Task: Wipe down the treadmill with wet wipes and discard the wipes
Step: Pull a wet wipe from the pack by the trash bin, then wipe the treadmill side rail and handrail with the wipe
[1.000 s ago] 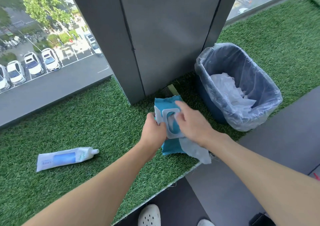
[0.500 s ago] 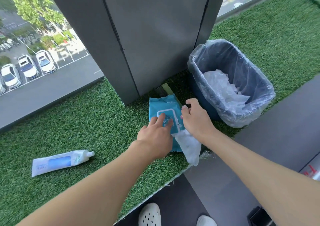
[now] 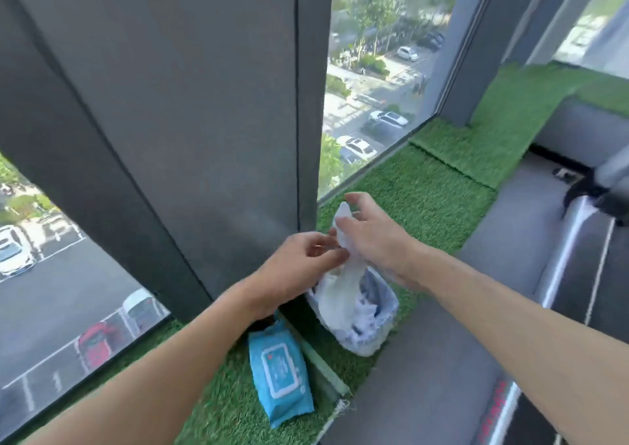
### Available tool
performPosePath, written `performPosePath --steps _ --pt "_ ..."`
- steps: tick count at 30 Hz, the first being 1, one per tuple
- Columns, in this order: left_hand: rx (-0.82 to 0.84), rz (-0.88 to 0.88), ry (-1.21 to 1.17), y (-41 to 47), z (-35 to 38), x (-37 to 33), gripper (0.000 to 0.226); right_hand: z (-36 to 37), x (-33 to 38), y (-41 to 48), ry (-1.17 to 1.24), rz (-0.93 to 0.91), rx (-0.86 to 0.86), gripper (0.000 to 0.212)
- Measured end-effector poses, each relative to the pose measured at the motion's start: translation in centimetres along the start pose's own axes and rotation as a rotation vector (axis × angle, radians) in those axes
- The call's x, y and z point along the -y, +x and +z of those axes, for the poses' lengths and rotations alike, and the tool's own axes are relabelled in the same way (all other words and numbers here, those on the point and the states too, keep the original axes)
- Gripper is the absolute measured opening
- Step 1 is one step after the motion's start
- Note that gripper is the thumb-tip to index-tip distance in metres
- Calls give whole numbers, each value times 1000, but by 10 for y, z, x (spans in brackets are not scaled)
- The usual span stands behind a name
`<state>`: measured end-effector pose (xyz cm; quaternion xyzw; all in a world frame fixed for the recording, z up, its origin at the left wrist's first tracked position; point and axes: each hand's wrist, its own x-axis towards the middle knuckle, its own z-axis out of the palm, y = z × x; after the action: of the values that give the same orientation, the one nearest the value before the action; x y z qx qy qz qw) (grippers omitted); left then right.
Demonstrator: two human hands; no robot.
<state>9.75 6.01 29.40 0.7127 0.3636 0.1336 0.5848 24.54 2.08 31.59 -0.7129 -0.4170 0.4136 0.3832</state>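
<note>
Pinching the top end of one white wet wipe [image 3: 340, 274], the fingers [image 3: 357, 201] of the right hand [image 3: 377, 240] were closed on it, and the single sheet hung loose below them. The left hand [image 3: 296, 267] was level with it, just beside. Its fingers were curled with their tips against the wipe's side edge, a little under the right fingertips, but blur hid whether they pinched the sheet or only touched it.

Straight beneath the two hands stood one waste bin [image 3: 388, 308] lined with one clear plastic bag. The wipe's lower end hung over its mouth, above crumpled used wipes [image 3: 366, 310] whose number could not be counted. Under the left wrist, nearer the person, one blue wet wipe pack [image 3: 279, 376] lay flat with its one white flip lid closed. One pale green strip [image 3: 323, 373] lay just beside the pack, between it and the bin. All three rested on artificial turf [image 3: 425, 189].

Beyond the fingertips rose one dark grey pillar [image 3: 204, 121], with window panes [image 3: 374, 87] to either side looking down on parked cars. Under the right forearm ran a grey floor [image 3: 425, 376].
</note>
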Motion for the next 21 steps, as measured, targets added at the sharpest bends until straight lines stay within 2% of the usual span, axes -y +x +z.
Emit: performPosePath --steps 4,7,8,10,12,14,15,17,21 --pt "-89 243 126 14 -24 -141 24 -101 108 -41 -117 -98 -95 60" --pt "-167 358 80 27 -18 -246 23 -180 169 -87 -193 -148 -213 67" --pt "-137 378 41 33 -10 -276 23 -205 183 -101 -207 -155 -253 68" --pt "49 394 -48 42 13 -331 28 -253 203 -124 -205 -191 -362 70" --pt "266 437 12 50 43 -375 39 -298 215 -142 -176 -230 -507 73" --pt "340 550 222 61 75 -408 39 -344 217 -155 -171 -242 -615 74" --pt "334 601 271 67 92 -424 43 -367 214 -162 -189 -234 -653 73" --pt "317 644 205 84 130 -451 48 -412 202 -173 -208 -212 -673 70" --pt "239 616 21 121 191 -500 32 -485 174 -177 -145 -153 -653 70"
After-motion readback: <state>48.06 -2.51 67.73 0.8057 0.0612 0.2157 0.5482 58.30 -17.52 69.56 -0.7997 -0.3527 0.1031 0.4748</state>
